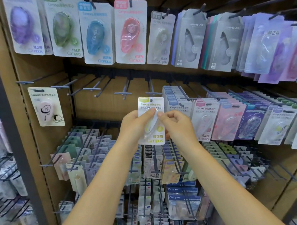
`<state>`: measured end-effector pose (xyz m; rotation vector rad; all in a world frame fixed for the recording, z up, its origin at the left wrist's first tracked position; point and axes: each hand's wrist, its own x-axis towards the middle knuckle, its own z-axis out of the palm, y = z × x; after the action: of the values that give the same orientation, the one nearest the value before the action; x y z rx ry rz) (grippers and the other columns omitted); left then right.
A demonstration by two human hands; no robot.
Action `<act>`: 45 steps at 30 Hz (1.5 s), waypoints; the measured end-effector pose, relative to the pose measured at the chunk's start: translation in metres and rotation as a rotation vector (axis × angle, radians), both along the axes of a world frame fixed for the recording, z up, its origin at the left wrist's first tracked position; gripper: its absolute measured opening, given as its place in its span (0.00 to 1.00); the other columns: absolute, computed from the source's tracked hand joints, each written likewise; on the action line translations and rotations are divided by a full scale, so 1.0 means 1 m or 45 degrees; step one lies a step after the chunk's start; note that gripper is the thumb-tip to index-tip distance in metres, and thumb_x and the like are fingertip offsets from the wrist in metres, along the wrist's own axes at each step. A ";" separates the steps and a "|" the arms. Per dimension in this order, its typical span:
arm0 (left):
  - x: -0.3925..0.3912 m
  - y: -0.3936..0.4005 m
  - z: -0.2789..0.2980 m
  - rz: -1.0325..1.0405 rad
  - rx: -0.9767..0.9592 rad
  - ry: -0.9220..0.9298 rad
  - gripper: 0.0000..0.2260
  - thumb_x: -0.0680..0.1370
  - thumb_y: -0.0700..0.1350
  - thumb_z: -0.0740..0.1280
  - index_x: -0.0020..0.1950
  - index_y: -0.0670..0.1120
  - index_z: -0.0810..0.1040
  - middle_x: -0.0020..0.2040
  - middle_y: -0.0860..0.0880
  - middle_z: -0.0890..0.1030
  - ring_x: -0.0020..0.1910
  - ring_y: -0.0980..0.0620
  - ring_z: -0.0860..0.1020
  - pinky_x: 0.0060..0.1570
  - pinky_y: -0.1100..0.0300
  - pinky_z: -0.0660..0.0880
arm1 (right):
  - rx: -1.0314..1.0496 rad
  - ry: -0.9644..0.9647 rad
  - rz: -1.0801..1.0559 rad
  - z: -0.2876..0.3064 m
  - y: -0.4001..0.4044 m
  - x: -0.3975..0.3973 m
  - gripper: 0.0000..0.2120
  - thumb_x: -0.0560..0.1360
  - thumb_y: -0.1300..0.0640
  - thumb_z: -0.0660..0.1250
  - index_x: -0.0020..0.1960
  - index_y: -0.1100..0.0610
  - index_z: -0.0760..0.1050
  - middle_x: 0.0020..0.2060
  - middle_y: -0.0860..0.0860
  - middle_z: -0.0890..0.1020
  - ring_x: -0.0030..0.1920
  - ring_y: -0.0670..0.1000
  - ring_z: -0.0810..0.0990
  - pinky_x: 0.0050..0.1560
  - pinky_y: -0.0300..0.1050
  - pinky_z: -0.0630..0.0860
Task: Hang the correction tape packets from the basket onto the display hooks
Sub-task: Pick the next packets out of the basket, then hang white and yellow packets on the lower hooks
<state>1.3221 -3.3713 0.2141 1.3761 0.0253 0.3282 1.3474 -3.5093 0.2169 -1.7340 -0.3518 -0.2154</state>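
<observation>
A white correction tape packet with a yellow-green tab and green print stands upright in front of the display. My left hand grips its left side, thumb across the clear blister. My right hand pinches its right edge with curled fingers. The packet's hang hole lies just below the tip of an empty grey hook. More bare hooks run leftward along the same rail. The basket is out of view.
Full rows of hanging packets fill the hooks to the right, above and below. A single pink packet hangs at the left. A dark upright post borders the cardboard-backed panel.
</observation>
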 end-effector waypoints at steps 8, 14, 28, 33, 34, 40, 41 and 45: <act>0.012 0.012 -0.032 0.189 0.172 -0.066 0.08 0.79 0.48 0.74 0.57 0.48 0.86 0.52 0.52 0.88 0.52 0.52 0.86 0.55 0.52 0.83 | -0.283 -0.344 0.010 -0.020 0.007 0.017 0.29 0.80 0.52 0.69 0.75 0.34 0.61 0.47 0.48 0.83 0.44 0.50 0.83 0.47 0.50 0.82; 0.036 0.016 -0.026 0.200 0.196 -0.048 0.12 0.80 0.47 0.72 0.63 0.46 0.84 0.53 0.50 0.88 0.55 0.48 0.85 0.52 0.58 0.82 | -0.367 -0.318 -0.044 -0.015 0.013 0.037 0.31 0.81 0.52 0.67 0.78 0.36 0.58 0.43 0.56 0.83 0.41 0.52 0.82 0.43 0.48 0.81; -0.079 -0.080 -0.210 0.422 1.284 -0.118 0.23 0.80 0.60 0.59 0.64 0.47 0.80 0.50 0.52 0.82 0.50 0.51 0.80 0.44 0.57 0.75 | -0.395 0.065 -0.035 -0.196 -0.139 -0.047 0.05 0.80 0.53 0.68 0.54 0.51 0.82 0.44 0.43 0.83 0.46 0.39 0.80 0.48 0.35 0.77; -0.121 -0.129 -0.411 -0.043 1.446 0.497 0.37 0.77 0.63 0.55 0.76 0.38 0.71 0.72 0.38 0.76 0.72 0.35 0.74 0.64 0.41 0.75 | -0.803 0.838 0.141 -0.383 -0.207 -0.060 0.10 0.77 0.51 0.73 0.56 0.54 0.79 0.42 0.47 0.79 0.48 0.52 0.79 0.51 0.44 0.74; -0.135 -0.140 -0.444 -0.114 1.457 0.581 0.39 0.77 0.64 0.54 0.78 0.37 0.68 0.76 0.37 0.71 0.76 0.34 0.69 0.68 0.38 0.72 | -0.844 0.938 0.178 -0.414 -0.219 -0.068 0.13 0.78 0.53 0.72 0.59 0.57 0.79 0.45 0.52 0.80 0.50 0.54 0.79 0.50 0.41 0.73; -0.190 -0.185 -0.557 -0.195 1.544 0.714 0.38 0.77 0.59 0.59 0.81 0.38 0.60 0.80 0.36 0.65 0.76 0.32 0.68 0.63 0.35 0.76 | -1.010 1.162 0.400 -0.547 -0.257 -0.098 0.12 0.79 0.59 0.71 0.59 0.63 0.77 0.50 0.55 0.81 0.51 0.54 0.81 0.46 0.41 0.71; -0.193 -0.189 -0.564 -0.150 1.561 0.709 0.37 0.78 0.58 0.60 0.81 0.38 0.59 0.80 0.35 0.64 0.76 0.33 0.67 0.63 0.36 0.76 | -1.072 1.174 0.446 -0.567 -0.258 -0.100 0.10 0.78 0.59 0.71 0.56 0.63 0.78 0.47 0.55 0.82 0.48 0.54 0.82 0.46 0.44 0.72; -0.206 -0.199 -0.571 -0.011 1.569 0.710 0.37 0.80 0.57 0.60 0.81 0.35 0.58 0.82 0.35 0.59 0.79 0.34 0.62 0.69 0.35 0.71 | -1.219 1.259 0.578 -0.605 -0.257 -0.114 0.22 0.78 0.57 0.72 0.69 0.60 0.72 0.58 0.57 0.81 0.56 0.58 0.81 0.45 0.45 0.73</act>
<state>1.1161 -3.5705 -0.3565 2.6555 0.3210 -0.1149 1.2334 -3.7665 -0.3880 -2.3474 -0.0796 1.2932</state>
